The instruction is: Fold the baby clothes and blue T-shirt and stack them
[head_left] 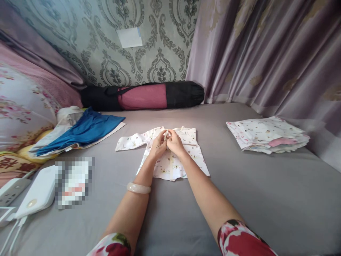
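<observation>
A small white printed baby shirt [190,153] lies spread flat on the grey bed sheet [239,199], one sleeve stretched out to the left. Both hands meet at the shirt's front opening near the collar. My left hand [158,145] pinches the fabric edge there with curled fingers. My right hand [174,141] pinches the same spot from the other side, and the two hands touch. A pale bangle [138,188] sits on my left forearm.
A stack of folded printed clothes [268,134] lies at the right. A blue garment [85,129] and other cloth lie at the left, by a flowered pillow [23,103]. A black and pink roll bag [144,95] lies along the wall. White devices [37,193] sit front left.
</observation>
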Available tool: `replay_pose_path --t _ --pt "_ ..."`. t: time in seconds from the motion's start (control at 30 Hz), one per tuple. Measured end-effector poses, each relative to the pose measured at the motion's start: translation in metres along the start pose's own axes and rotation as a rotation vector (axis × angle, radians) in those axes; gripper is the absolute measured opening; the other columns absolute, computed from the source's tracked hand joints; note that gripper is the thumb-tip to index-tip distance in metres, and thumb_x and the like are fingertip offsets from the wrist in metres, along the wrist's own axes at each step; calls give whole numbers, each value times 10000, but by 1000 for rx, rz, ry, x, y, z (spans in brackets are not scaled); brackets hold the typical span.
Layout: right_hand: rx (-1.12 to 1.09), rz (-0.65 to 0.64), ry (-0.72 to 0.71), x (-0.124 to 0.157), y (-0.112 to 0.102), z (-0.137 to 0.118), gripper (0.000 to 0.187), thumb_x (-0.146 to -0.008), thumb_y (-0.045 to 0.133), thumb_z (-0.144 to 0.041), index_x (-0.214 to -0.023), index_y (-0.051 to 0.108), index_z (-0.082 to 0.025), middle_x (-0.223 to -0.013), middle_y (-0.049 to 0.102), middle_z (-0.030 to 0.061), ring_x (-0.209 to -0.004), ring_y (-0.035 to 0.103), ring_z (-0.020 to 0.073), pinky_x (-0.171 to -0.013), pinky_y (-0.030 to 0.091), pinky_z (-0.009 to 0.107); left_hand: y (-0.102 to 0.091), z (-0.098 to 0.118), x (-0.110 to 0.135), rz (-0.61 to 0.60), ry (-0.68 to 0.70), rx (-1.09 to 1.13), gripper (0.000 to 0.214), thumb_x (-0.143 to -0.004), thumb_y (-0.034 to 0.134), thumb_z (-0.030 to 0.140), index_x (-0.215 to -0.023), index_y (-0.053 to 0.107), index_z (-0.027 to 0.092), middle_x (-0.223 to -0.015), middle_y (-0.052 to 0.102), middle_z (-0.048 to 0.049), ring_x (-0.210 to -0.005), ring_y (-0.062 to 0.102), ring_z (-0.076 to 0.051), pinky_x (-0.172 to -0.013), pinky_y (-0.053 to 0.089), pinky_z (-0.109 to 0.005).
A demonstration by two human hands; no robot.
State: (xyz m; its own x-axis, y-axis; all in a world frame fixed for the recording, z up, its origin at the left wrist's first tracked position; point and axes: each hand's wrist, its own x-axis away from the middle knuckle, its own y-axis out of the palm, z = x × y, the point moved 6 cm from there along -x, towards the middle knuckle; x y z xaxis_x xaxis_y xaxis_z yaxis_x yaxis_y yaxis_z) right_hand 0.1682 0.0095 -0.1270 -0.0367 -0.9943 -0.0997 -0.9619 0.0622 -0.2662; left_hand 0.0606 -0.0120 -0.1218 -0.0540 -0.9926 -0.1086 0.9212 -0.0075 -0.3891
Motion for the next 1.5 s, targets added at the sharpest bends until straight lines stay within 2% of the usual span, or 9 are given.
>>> replay_pose_path --t 0.13,0.3,0.4,0.53,0.83,1.13,1.3,1.37,1.5 --pt "125 -41 -81 4 -1 -8 548 -757 416 39 -1239 570 -173 -1309 607 109 -1096 642 196 -1007 467 342 0 -7 -5 26 20 -31 574 -807 463 138 -1380 485 173 -1241 638 -106 -1089 615 -212 -906 539 -357" --pt "501 -80 -260 12 -2 -15 509 -822 371 2 -1263 578 -149 -1389 553 115 -1318 471 201 -1121 335 352 -5 -10 -7 130 123 -287 522 -772 460 90 -1271 585 174 -1326 557 -133 -1215 541 -251 -1021 471 -435" --pt "735 -118 -222 17 1 -8 467 -923 342 -101 -1355 521 -107 -1505 434 138 -1426 321 246 -1179 208 436 -1 -4 -4 160 264 -464 429 -796 470 96 -1179 638 193 -1339 554 -125 -1254 505 -280 -1080 402 -495" --pt "895 -176 -168 21 4 0 515 -983 285 -201 -1473 385 -77 -1579 312 131 -1473 213 247 -1194 144 427 12 -4 -2 87 371 -579 409 -868 412 106 -1220 606 182 -1270 630 -103 -1181 555 -246 -1079 404 -437" --pt "1018 -22 -24 12 -23 12 606 -1003 229 -354 -1493 332 -13 -1585 282 161 -1472 198 268 -1189 102 412 18 -10 3 16 350 -747 402 -912 385 133 -1266 568 185 -1358 579 -87 -1215 520 -251 -1056 409 -406" --pt "1110 -29 37 4 -53 21 615 -1005 231 -380 -1506 305 -33 -1594 258 159 -1475 176 272 -1185 98 449 17 -3 10 -19 250 -825 355 -960 385 231 -1255 581 221 -1422 533 -48 -1285 454 -304 -1067 385 -443" --pt "951 19 5 -9 -82 16 490 -1012 246 -357 -1344 554 -168 -1455 507 104 -1361 408 217 -1106 289 337 13 6 11 -7 229 -781 284 -958 408 252 -1124 637 226 -1350 587 -43 -1231 491 -283 -1042 396 -423" --pt "853 140 126 -18 -107 20 454 -1012 248 -304 -1214 644 -211 -1286 647 79 -1199 564 175 -972 394 248 12 8 10 -2 221 -764 290 -972 381 268 -1056 655 222 -1266 627 -52 -1178 525 -269 -1020 408 -406" --pt "858 210 267 -38 -136 31 350 -965 396 -264 -1067 718 -171 -1114 721 120 -1033 661 202 -776 451 228 11 8 8 3 232 -759 325 -980 345 264 -1087 647 208 -1313 596 -72 -1167 524 -271 -1007 414 -410"
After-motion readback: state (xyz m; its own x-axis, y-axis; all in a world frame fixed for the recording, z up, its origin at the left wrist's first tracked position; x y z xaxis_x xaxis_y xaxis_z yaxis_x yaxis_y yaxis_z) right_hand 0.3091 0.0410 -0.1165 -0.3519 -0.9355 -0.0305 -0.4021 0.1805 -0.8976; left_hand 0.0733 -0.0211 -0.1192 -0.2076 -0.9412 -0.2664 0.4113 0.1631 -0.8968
